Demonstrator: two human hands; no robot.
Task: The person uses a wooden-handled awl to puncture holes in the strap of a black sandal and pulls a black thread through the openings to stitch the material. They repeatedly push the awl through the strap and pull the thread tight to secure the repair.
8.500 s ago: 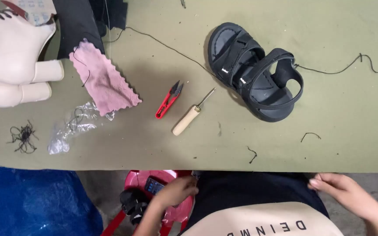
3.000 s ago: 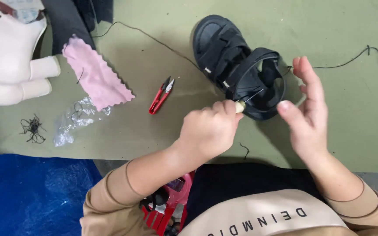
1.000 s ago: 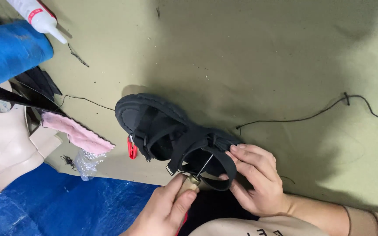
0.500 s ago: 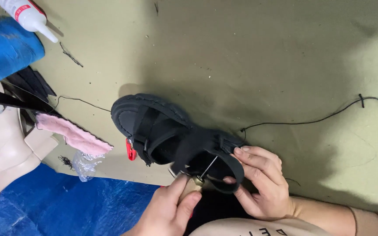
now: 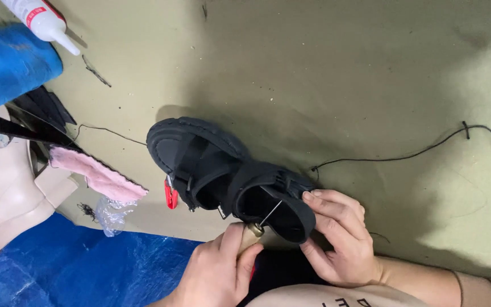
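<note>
Fingers, left hand [image 5: 214, 273]: curled around the wooden handle of a stitching awl [image 5: 257, 224], thumb up along the handle, closed tight on it.
Fingers, right hand [image 5: 339, 236]: pressed together against the heel end of the black sandal [image 5: 228, 176], fingertips [image 5: 309, 196] on the rim of the heel strap, thumb underneath; pinching the sole edge, as far as I can tell.
Sandal position: on the olive bench [image 5: 342, 68], near its front edge, toe pointing away to the left, heel end between both hands.
Awl position: metal needle angled up into the heel area, tip inside the strap loop; whether it has pierced the material I can't tell.
Progress, judged: stitching at the heel looks in hand, not finished; awl engaged, thread not visibly drawn through. No completed seam readable from here.
Thread: black cord [image 5: 416, 152] lies loose on the bench right of the sandal, one end running toward the heel; another thin strand trails from the toe leftward.
Count, sandals: 1.
Count, awls: 1.
Count, snips: 1 red thread snip [image 5: 170, 196], mostly hidden behind the sandal.
Count, glue bottles: 1 white glue bottle [image 5: 41, 20], top left.
Count, cloths: 1 pink cloth [image 5: 98, 177], left edge of the bench.
Count, plastic wrap: 1 crumpled clear piece [image 5: 109, 211] beside the cloth.
Other: blue tarp [image 5: 75, 267] below the bench; blue fabric roll [image 5: 7, 68] top left.
</note>
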